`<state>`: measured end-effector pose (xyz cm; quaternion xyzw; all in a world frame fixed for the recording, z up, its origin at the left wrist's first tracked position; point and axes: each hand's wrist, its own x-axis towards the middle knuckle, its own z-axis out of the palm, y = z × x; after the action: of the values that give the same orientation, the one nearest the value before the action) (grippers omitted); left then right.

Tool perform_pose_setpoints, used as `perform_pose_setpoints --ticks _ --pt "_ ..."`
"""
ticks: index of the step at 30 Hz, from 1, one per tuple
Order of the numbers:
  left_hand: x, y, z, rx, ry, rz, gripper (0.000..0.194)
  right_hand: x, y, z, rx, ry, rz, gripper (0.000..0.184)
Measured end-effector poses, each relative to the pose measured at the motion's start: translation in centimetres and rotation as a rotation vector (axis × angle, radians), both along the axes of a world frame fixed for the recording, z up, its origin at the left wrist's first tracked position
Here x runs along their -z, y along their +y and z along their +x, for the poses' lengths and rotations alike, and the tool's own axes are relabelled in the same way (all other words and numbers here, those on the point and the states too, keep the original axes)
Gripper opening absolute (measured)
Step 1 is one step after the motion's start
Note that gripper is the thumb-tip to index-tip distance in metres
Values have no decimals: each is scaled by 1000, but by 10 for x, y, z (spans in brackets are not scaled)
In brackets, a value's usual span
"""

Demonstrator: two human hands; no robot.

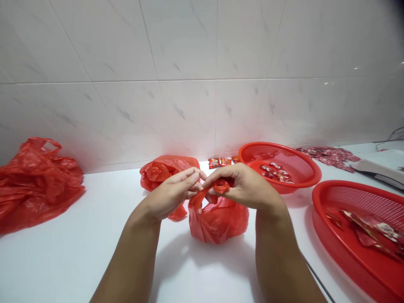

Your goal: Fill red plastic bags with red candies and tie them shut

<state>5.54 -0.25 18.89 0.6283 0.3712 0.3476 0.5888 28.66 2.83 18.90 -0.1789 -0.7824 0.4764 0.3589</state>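
Note:
A small filled red plastic bag (218,221) stands on the white counter (69,248) in front of me. My left hand (172,193) and my right hand (243,185) meet just above it. Both are closed, pinching the bag's twisted handles at the top. Behind my left hand lies another filled red plastic bag (164,168), near the wall.
A heap of empty red bags (34,181) lies at the far left. Two red mesh baskets (280,166) (356,235) with red sweet packets sit at the right. Loose packets (219,162) (331,155) lie by the tiled wall. A white device (381,166) is at the far right.

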Motion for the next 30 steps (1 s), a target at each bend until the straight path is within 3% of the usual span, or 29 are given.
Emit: perform_pose_setpoints --ticks 5,11,16,20,25,27,30 --pt "-1 -2 4 -30 74 -5 39 1 1 -11 357 -40 395 25" --pt "-5 -1 -1 -51 -32 16 43 6 7 -29 458 154 702 19" --pt "-3 6 -2 -43 -233 -9 42 10 7 -40 555 264 907 18" --pt "-2 8 -4 -67 -236 -8 31 13 8 -39 516 280 908 18" --pt "-4 5 -1 -290 -226 116 26 14 10 -35 489 346 861 12" --pt "-7 2 0 -420 -118 226 23 13 12 -31 517 286 848 12" --pt "-8 0 -8 -608 192 368 19 11 17 -18 573 12 725 16"
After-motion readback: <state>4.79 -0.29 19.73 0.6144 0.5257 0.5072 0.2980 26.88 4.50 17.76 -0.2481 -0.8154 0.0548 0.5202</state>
